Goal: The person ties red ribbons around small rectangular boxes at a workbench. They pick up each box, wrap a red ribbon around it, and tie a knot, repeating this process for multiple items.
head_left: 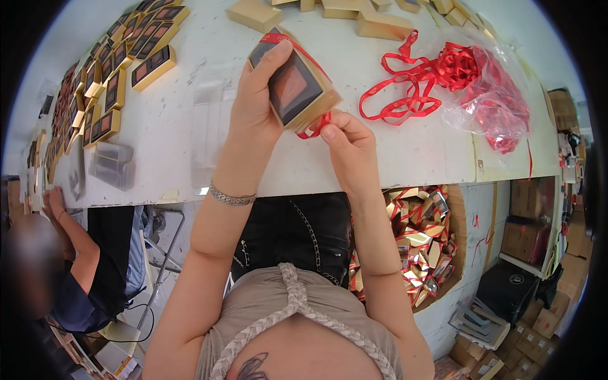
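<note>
My left hand (261,92) is closed around a gold gift box (294,88) with a dark window front, held tilted above the white table. A red ribbon band runs across the box's upper end, under my left thumb. At the lower right corner of the box, my right hand (349,140) pinches a red ribbon (315,128) between thumb and fingertips. The ribbon forms a small loop there against the box. Part of the box is hidden behind my left fingers and palm.
Many gold window boxes (154,68) cover the table's left side. Clear plastic trays (111,166) lie near its front edge. A plastic bag of red ribbon (497,104) lies right. Below stands a carton of ribboned boxes (421,244). Another person (69,272) sits at the left.
</note>
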### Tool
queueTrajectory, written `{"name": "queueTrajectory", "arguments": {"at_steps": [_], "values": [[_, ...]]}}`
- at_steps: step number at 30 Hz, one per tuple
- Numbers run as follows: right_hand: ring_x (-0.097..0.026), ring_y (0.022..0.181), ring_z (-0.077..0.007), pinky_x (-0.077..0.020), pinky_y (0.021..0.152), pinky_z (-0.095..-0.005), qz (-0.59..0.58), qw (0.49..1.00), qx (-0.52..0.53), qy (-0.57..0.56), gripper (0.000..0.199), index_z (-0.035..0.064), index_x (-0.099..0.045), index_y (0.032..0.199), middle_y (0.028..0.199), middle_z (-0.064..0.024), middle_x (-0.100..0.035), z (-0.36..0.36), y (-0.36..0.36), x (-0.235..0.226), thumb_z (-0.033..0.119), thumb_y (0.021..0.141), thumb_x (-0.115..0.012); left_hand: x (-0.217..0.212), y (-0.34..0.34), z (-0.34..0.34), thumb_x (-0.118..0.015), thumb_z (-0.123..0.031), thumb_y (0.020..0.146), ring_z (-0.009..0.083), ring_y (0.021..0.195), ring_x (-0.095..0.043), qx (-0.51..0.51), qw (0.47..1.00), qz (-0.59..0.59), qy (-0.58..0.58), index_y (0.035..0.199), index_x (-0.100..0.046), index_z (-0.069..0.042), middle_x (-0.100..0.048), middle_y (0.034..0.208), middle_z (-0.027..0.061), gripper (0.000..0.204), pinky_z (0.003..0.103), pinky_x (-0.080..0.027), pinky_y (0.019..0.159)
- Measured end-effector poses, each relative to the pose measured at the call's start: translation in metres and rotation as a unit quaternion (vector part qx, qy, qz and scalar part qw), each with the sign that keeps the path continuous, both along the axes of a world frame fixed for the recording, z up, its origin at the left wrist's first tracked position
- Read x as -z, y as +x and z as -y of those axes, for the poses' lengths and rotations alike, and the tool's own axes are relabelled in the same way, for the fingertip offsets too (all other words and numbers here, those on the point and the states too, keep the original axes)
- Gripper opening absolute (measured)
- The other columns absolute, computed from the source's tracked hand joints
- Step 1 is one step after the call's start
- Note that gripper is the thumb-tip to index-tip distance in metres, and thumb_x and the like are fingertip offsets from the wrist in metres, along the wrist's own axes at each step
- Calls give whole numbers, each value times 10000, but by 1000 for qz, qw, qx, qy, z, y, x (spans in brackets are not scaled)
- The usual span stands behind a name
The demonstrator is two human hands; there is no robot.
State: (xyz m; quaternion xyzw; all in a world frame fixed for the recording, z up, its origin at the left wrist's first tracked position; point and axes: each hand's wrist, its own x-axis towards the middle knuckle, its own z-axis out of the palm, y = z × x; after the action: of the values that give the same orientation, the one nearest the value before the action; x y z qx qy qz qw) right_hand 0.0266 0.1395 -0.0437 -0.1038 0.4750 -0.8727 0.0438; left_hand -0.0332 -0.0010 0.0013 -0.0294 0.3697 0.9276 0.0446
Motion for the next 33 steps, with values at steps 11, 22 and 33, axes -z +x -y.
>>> {"name": "queueTrajectory", "arguments": {"at_steps": [11, 22, 33], "values": [[-518, 919, -99, -406, 802, -297, 241, 909, -106, -324, 159, 115, -601, 969, 930, 42, -578, 15, 10, 4, 259, 904, -583, 16, -10, -35, -744, -124, 750, 123, 857, -552, -250, 960, -32, -120, 1143, -357, 12, -522, 967, 81, 568, 245, -503, 731], [-513, 741, -89, -429, 712, -284, 230, 945, 39, -229, 178, 80, -605, 934, 851, 25, -574, 7, 0, 5, 254, 897, -596, 3, -1, -27, -764, -86, 725, 129, 894, -562, -310, 911, -149, -227, 1172, -337, -21, -533, 1014, 93, 621, 240, -499, 771], [-516, 692, -96, -436, 680, -283, 262, 938, -67, -215, 102, 64, -575, 872, 773, 11, -554, 6, -2, 1, 161, 839, -570, 12, 13, -8, -660, -183, 838, 138, 859, -592, -124, 986, -39, -107, 1106, -466, -42, -573, 979, 56, 360, 288, -533, 740]]}}
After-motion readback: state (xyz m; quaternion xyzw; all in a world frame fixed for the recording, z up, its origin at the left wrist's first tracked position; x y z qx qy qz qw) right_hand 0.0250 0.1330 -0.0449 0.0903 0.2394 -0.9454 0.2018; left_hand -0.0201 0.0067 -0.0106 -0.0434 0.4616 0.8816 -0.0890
